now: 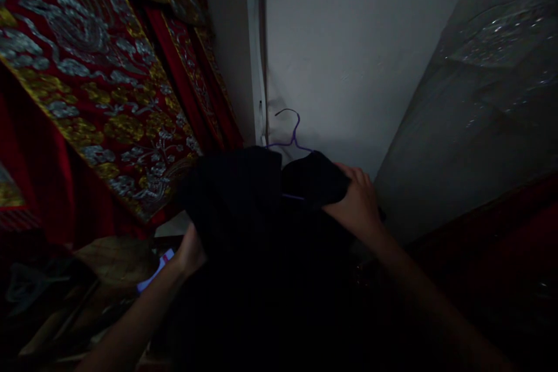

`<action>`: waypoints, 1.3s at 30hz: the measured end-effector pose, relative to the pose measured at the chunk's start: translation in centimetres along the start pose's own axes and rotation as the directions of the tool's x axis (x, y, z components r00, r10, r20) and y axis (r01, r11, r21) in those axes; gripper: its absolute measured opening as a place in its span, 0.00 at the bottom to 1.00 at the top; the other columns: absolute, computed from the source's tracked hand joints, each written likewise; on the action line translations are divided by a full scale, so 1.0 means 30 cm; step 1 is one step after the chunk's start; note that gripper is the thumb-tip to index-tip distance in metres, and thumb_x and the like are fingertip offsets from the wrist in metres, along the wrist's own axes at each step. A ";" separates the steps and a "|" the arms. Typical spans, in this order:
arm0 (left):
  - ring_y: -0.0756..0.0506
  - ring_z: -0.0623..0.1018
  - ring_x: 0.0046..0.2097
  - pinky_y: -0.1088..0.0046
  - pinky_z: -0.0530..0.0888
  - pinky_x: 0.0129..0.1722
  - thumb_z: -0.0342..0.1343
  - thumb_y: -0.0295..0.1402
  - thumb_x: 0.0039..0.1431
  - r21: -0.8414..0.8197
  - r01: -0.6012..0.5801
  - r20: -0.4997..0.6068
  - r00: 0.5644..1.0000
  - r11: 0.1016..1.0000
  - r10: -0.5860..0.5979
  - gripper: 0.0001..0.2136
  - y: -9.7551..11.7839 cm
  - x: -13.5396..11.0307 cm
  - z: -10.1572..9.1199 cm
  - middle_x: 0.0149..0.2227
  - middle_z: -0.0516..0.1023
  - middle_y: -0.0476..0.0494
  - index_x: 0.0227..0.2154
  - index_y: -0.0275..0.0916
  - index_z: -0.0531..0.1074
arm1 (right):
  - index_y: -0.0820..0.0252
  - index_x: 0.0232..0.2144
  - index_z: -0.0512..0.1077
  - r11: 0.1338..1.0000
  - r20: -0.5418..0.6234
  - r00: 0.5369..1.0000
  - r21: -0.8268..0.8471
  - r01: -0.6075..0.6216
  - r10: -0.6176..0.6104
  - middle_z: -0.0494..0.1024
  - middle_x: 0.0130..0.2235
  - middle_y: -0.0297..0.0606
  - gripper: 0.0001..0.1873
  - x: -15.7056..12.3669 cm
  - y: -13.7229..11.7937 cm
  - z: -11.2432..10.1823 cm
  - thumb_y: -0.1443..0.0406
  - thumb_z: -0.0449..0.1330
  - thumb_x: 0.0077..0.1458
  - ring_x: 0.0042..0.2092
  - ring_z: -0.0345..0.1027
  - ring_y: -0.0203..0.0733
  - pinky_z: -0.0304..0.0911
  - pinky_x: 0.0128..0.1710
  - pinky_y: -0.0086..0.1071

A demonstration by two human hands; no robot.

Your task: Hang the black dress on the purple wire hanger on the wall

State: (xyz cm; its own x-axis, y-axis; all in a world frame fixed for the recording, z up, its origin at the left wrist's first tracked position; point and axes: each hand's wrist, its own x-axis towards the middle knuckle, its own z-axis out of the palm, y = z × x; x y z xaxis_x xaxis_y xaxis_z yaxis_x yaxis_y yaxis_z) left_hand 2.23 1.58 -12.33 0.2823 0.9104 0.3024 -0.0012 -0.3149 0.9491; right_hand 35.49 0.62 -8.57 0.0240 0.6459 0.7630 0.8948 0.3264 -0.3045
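A black garment point(244, 203) hangs over a thin purple clothes hanger point(295, 135) in the middle of the view. The hanger's hook stands up above the collar opening, against the pale wall. On the right, my right hand point(355, 200) grips the garment's shoulder, its fingers behind the cloth. Lower on the left, my left hand point(192, 253) is at the garment's side edge, with the fingers hidden behind the dark fabric. Deep shadow swallows the garment's lower part.
Red cloth with gold and silver embroidery point(113, 81) hangs at left. A white wall point(340, 40) stands behind the hanger, and clear plastic sheeting point(492, 87) covers the right side. Dim clutter lies at lower left, including a light purple object point(154, 270).
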 end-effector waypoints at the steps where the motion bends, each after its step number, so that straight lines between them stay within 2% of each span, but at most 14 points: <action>1: 0.40 0.80 0.49 0.66 0.77 0.49 0.32 0.53 0.69 -0.065 0.054 -0.043 0.997 0.996 -0.056 0.35 -0.006 -0.018 -0.013 0.39 0.84 0.34 0.41 0.33 0.81 | 0.61 0.58 0.66 0.999 -0.015 0.999 -0.024 -0.032 0.032 0.72 0.50 0.51 0.41 0.034 0.020 -0.002 0.59 0.69 0.40 0.52 0.66 0.62 0.63 0.52 0.53; 3: 0.38 0.78 0.55 0.59 0.74 0.56 0.36 0.62 0.64 -0.297 0.184 -0.124 0.966 0.937 -0.228 0.37 -0.009 -0.041 -0.018 0.45 0.83 0.33 0.45 0.37 0.80 | 0.62 0.58 0.67 0.997 -0.033 0.997 -0.050 -0.067 0.065 0.72 0.50 0.53 0.43 0.106 0.035 0.001 0.57 0.70 0.39 0.52 0.65 0.64 0.63 0.52 0.54; 5: 0.37 0.75 0.60 0.57 0.71 0.60 0.43 0.64 0.60 -0.420 0.221 -0.231 0.912 0.880 -0.339 0.35 -0.007 -0.046 0.003 0.52 0.81 0.35 0.49 0.41 0.77 | 0.63 0.59 0.66 0.998 -0.035 0.998 -0.043 -0.052 0.051 0.71 0.51 0.54 0.44 0.172 0.013 0.007 0.55 0.71 0.39 0.54 0.64 0.65 0.62 0.53 0.56; 9: 0.37 0.74 0.61 0.59 0.72 0.61 0.65 0.47 0.56 -0.260 0.231 -0.444 0.834 0.937 -0.329 0.25 0.002 -0.069 0.081 0.58 0.77 0.40 0.54 0.44 0.72 | 0.60 0.63 0.61 0.996 0.009 0.997 0.029 0.081 -0.082 0.69 0.55 0.52 0.48 0.231 -0.077 -0.001 0.55 0.71 0.41 0.57 0.62 0.65 0.59 0.57 0.57; 13: 0.37 0.73 0.62 0.56 0.70 0.63 0.67 0.40 0.56 -0.295 0.287 -0.575 0.709 0.911 -0.409 0.25 -0.006 -0.171 0.148 0.58 0.77 0.40 0.56 0.44 0.70 | 0.58 0.65 0.59 0.979 0.092 0.979 0.111 0.171 -0.181 0.64 0.61 0.51 0.47 0.148 -0.111 -0.049 0.60 0.70 0.44 0.64 0.55 0.63 0.54 0.64 0.57; 16: 0.37 0.72 0.63 0.55 0.70 0.63 0.66 0.40 0.57 -0.410 0.349 -0.549 0.643 0.843 -0.534 0.25 -0.032 -0.245 0.190 0.58 0.76 0.39 0.57 0.43 0.69 | 0.54 0.64 0.60 0.968 0.102 0.990 0.241 0.066 -0.093 0.58 0.68 0.47 0.37 -0.020 -0.112 -0.042 0.58 0.65 0.53 0.71 0.42 0.61 0.46 0.68 0.58; 18: 0.37 0.73 0.62 0.55 0.71 0.62 0.65 0.39 0.58 -0.467 0.379 -0.494 0.637 0.799 -0.591 0.24 -0.050 -0.268 0.217 0.58 0.76 0.38 0.57 0.41 0.69 | 0.51 0.63 0.60 0.904 0.137 0.984 0.396 -0.159 0.113 0.59 0.67 0.45 0.32 -0.167 -0.127 0.012 0.55 0.60 0.59 0.71 0.45 0.58 0.48 0.68 0.58; 19: 0.37 0.73 0.62 0.55 0.71 0.62 0.65 0.38 0.59 -0.485 0.385 -0.471 0.642 0.785 -0.605 0.24 -0.056 -0.272 0.231 0.58 0.76 0.38 0.57 0.41 0.69 | 0.51 0.60 0.64 0.835 0.170 0.964 0.484 -0.263 0.205 0.65 0.64 0.46 0.28 -0.242 -0.139 0.051 0.53 0.59 0.60 0.68 0.53 0.58 0.51 0.66 0.57; 21: 0.37 0.75 0.61 0.56 0.72 0.61 0.65 0.37 0.58 -0.513 0.385 -0.439 0.650 0.767 -0.620 0.25 -0.062 -0.270 0.256 0.57 0.77 0.37 0.57 0.40 0.69 | 0.53 0.48 0.71 0.637 0.407 0.842 0.554 -0.536 0.355 0.76 0.52 0.47 0.20 -0.372 -0.167 0.137 0.50 0.55 0.62 0.57 0.68 0.56 0.62 0.59 0.53; 23: 0.36 0.76 0.59 0.56 0.73 0.60 0.65 0.37 0.58 -0.534 0.385 -0.413 0.658 0.753 -0.629 0.25 -0.061 -0.264 0.278 0.54 0.79 0.36 0.57 0.39 0.69 | 0.57 0.38 0.73 0.502 0.641 0.707 0.525 -0.688 0.299 0.80 0.39 0.47 0.22 -0.451 -0.194 0.205 0.46 0.51 0.62 0.45 0.75 0.55 0.68 0.49 0.49; 25: 0.36 0.77 0.58 0.56 0.73 0.60 0.65 0.35 0.58 -0.545 0.391 -0.384 0.670 0.742 -0.635 0.24 -0.053 -0.264 0.297 0.53 0.80 0.36 0.56 0.39 0.70 | 0.58 0.38 0.73 0.496 0.731 0.653 0.500 -0.710 0.199 0.80 0.36 0.45 0.21 -0.466 -0.218 0.233 0.47 0.56 0.59 0.42 0.76 0.53 0.69 0.45 0.45; 31: 0.36 0.76 0.59 0.56 0.70 0.63 0.66 0.33 0.57 -0.538 0.416 -0.364 0.670 0.733 -0.648 0.24 -0.023 -0.293 0.337 0.56 0.78 0.37 0.56 0.39 0.70 | 0.57 0.41 0.72 0.516 0.671 0.723 0.566 -0.644 0.167 0.80 0.42 0.41 0.11 -0.355 -0.264 0.191 0.58 0.55 0.62 0.46 0.74 0.47 0.66 0.50 0.41; 35: 0.36 0.74 0.61 0.57 0.70 0.62 0.66 0.35 0.56 -0.501 0.409 -0.339 0.718 0.763 -0.608 0.24 -0.022 -0.304 0.335 0.57 0.78 0.38 0.56 0.40 0.71 | 0.54 0.46 0.69 0.449 0.633 0.740 0.606 -0.657 0.228 0.78 0.47 0.43 0.13 -0.393 -0.292 0.213 0.56 0.54 0.64 0.51 0.73 0.49 0.66 0.54 0.43; 39: 0.36 0.76 0.59 0.58 0.72 0.61 0.66 0.37 0.56 -0.542 0.441 -0.288 0.702 0.715 -0.651 0.23 -0.029 -0.312 0.327 0.56 0.78 0.36 0.54 0.39 0.73 | 0.53 0.45 0.69 0.382 0.603 0.748 0.645 -0.662 0.279 0.78 0.47 0.43 0.14 -0.448 -0.310 0.241 0.53 0.53 0.64 0.51 0.73 0.50 0.66 0.54 0.44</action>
State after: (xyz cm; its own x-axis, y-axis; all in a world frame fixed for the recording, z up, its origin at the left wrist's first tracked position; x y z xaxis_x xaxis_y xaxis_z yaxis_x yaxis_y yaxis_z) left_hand 9.01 -9.30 -16.84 -0.0769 0.9216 -0.3803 -0.3966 0.3217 0.8598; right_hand 23.63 -6.11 -20.09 -0.0008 0.9899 0.1420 0.0386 0.1419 -0.9891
